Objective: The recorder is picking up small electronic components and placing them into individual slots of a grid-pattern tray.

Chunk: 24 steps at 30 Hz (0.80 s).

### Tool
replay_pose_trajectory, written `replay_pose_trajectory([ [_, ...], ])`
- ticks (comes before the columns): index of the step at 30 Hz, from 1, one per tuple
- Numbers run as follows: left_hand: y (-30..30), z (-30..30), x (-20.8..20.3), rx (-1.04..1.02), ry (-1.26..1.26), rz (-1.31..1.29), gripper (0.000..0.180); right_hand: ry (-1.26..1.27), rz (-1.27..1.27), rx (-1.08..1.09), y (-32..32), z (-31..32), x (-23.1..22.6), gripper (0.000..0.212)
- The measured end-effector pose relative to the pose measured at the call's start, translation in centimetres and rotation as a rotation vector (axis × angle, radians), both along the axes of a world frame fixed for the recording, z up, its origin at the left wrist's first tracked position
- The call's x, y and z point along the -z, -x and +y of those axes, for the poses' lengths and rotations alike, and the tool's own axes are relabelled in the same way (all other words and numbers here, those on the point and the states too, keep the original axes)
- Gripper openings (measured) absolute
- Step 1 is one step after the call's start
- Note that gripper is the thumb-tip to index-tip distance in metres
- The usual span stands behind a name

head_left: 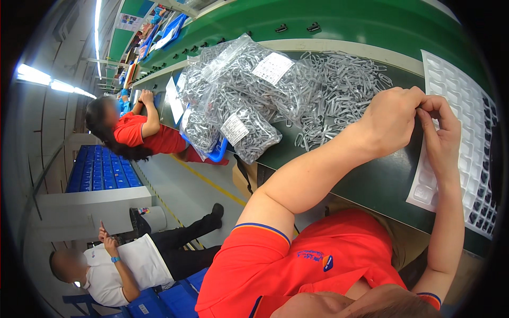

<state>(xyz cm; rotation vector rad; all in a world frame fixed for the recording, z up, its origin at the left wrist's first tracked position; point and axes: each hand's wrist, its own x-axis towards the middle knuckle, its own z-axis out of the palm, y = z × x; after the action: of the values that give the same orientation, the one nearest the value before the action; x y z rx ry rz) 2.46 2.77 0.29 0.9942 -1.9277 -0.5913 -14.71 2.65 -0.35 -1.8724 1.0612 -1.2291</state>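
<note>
My left hand [389,119] and my right hand [442,127] meet above the right part of the dark green bench, fingertips pinched together. Whatever sits between the fingers is too small and covered to name; only a dark spot shows there. Beside and under my right hand lies a white moulded tray [422,193] with rows of pockets. Small black parts [485,185] fill pockets along its right side, while pockets nearer my hands look bare. Left of my left hand spreads a loose pile of grey loop-shaped pieces [344,85].
Clear bags [249,69] of similar grey pieces, with white labels, are heaped left of the pile over a blue bin [218,151]. Behind runs a green conveyor belt [366,26] carrying black parts. A person in red [139,130] sits farther along; another in white [124,265] is at lower left.
</note>
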Motion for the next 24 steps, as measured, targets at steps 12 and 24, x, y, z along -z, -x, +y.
replay_pose_trajectory([
  [12,0.0,-0.3,0.0,-0.030,0.015,0.032,0.023,-0.008,0.000,0.015,-0.2,0.1,-0.3,0.007],
  [24,-0.3,0.4,-1.8,0.041,-0.210,0.124,0.018,-0.026,-0.015,-0.019,0.4,0.3,-0.4,0.006],
])
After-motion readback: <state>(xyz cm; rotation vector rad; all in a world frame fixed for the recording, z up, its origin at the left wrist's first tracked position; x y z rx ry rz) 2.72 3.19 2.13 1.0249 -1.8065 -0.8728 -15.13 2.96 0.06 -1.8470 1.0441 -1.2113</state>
